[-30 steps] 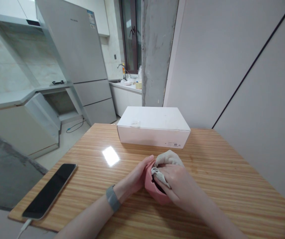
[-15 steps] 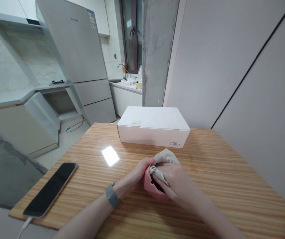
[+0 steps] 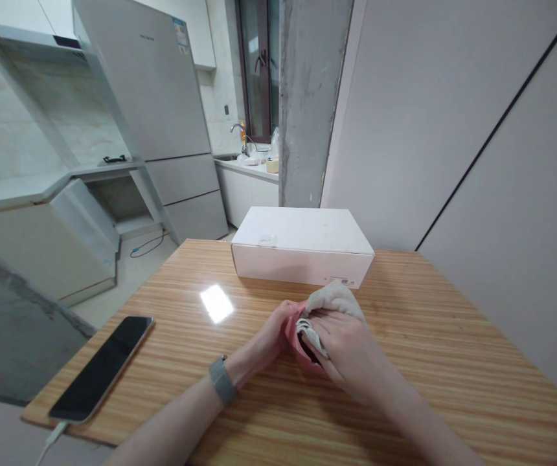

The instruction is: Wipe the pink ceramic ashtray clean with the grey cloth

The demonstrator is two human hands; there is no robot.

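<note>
A pink container (image 3: 294, 329) with a dark opening tilts toward me above the wooden table, and I cannot tell its exact kind. My left hand (image 3: 277, 330), with a grey band (image 3: 222, 382) on the wrist, grips its left side. A light grey cloth (image 3: 335, 299) is bunched in my right hand (image 3: 344, 343). The right fingers press part of the cloth against the container's rim and opening, while the rest sticks up behind the knuckles. The container's right side is hidden by that hand.
A white box (image 3: 302, 236) stands at the far side of the wooden table (image 3: 434, 336). On the left lies a black-screened phone (image 3: 103, 369) with a white cable (image 3: 51, 441). Beyond are a fridge (image 3: 145, 84), a sink counter (image 3: 247, 171) and a wall (image 3: 405, 116) at right.
The container has tipped slightly, and both hands have shifted a little to the right. The cloth has moved right and up and now overlaps the white box's lower edge.
</note>
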